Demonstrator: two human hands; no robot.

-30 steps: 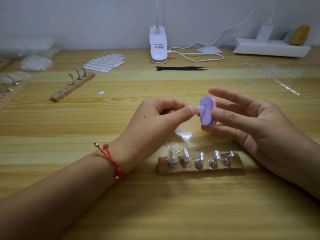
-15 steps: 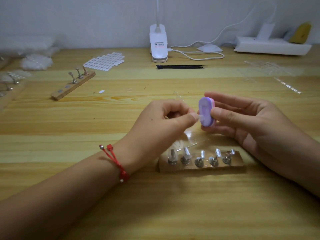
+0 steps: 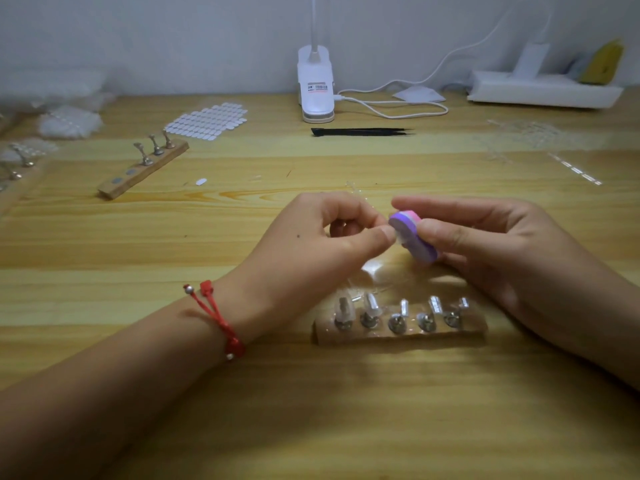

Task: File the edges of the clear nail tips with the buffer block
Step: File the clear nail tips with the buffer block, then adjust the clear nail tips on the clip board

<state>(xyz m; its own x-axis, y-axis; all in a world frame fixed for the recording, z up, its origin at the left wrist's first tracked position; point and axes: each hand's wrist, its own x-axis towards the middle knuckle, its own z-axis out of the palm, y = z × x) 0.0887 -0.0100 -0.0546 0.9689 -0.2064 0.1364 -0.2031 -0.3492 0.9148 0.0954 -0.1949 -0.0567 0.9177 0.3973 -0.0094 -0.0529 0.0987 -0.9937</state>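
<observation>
Clear tip (image 3: 400,240) barely visible (against buffer (image 3: 412,237)).

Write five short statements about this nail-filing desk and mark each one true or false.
1. The right hand holds the purple buffer block. True.
2. The black tweezers lie between the two hands. False: they lie far back, near the white lamp base.
3. A red string bracelet is on the left wrist. True.
4. The near wooden stand carries three holders. False: it carries five.
5. The left hand is flat and open. False: its thumb and fingers are curled, pinching a clear nail tip at the block.
</observation>
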